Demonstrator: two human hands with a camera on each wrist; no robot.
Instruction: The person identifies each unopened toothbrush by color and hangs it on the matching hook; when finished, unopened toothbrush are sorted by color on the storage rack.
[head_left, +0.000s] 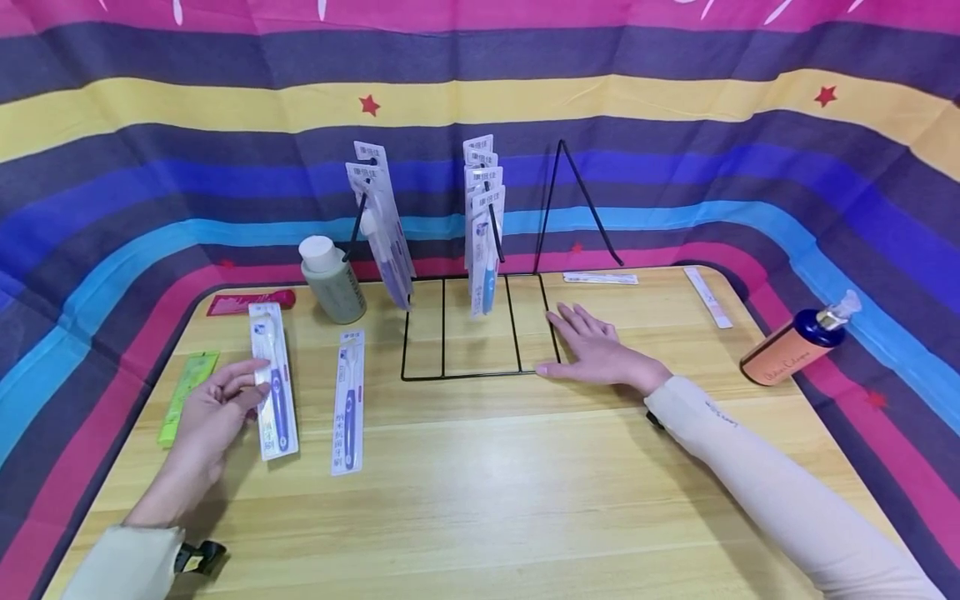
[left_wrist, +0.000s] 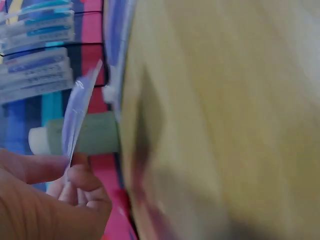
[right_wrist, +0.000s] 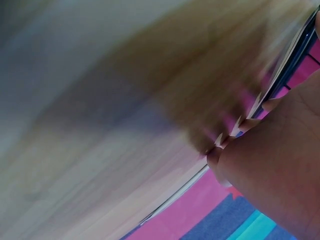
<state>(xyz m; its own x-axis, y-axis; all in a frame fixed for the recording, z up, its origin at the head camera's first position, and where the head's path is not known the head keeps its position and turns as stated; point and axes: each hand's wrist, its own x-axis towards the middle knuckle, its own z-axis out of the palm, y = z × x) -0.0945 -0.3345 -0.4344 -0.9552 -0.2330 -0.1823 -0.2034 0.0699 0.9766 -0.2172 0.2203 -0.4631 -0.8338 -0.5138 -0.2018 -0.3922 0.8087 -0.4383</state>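
My left hand (head_left: 213,408) pinches the edge of a packaged toothbrush (head_left: 278,396) with a purple handle, between thumb and fingers. In the left wrist view that pack (left_wrist: 77,112) stands tilted up from the fingertips, seen nearly edge-on. Another purple packaged toothbrush (head_left: 349,408) lies flat on the table to its right. My right hand (head_left: 592,350), fingers spread, rests at the right side of a black wire rack (head_left: 480,377). Packs with purple brushes (head_left: 386,242) hang from the rack's left hook, and several packs (head_left: 486,242) from its middle hook. The right hook (head_left: 592,204) carries none.
A grey-green bottle (head_left: 337,292) with white cap stands left of the rack. A red tube (head_left: 251,302) and a green packet (head_left: 186,396) lie at the left. Thin white packets (head_left: 707,297) lie at the back right, near an orange pump bottle (head_left: 787,350). Striped cloth surrounds the table.
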